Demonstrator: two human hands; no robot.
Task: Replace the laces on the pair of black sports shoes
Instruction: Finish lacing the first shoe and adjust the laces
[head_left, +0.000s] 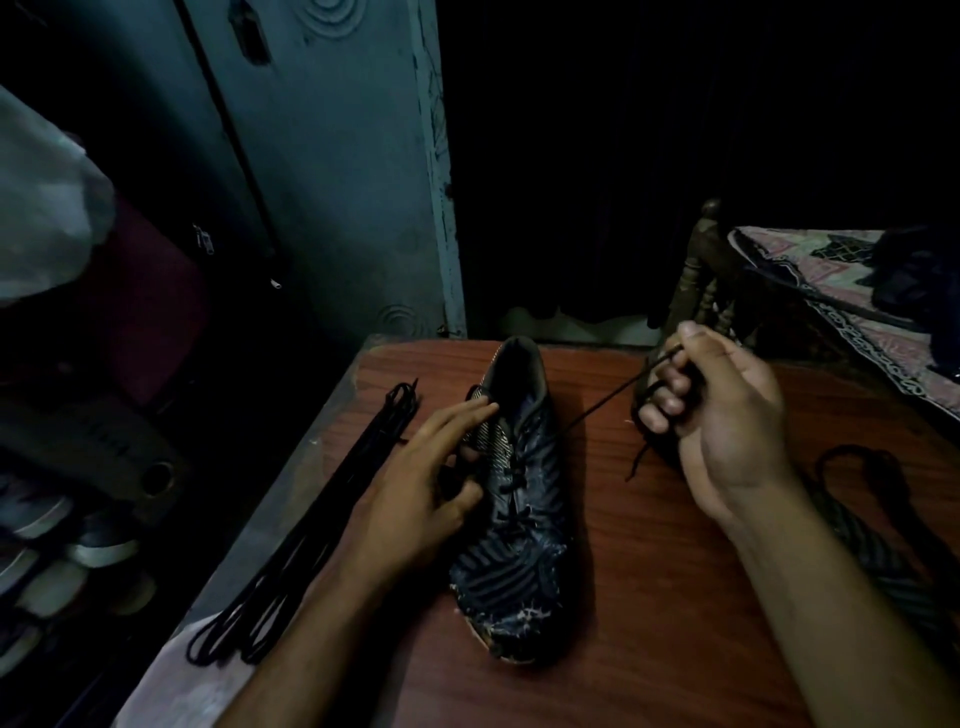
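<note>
1. The room was dim, its far side black.
2. A teal door (332, 171) stood behind a reddish wooden table (649, 597).
3. A bed (841, 306) with a patterned cover stood right.

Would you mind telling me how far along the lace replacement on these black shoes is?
Nothing looks finished. In hand: the right hand pulls a black lace taut from the black patterned sports shoe on the reddish wooden table, which the left hand steadies; lower eyelets are still laced. Left: the bundle of long black laces lies untouched, and the second shoe waits at the right.
</note>
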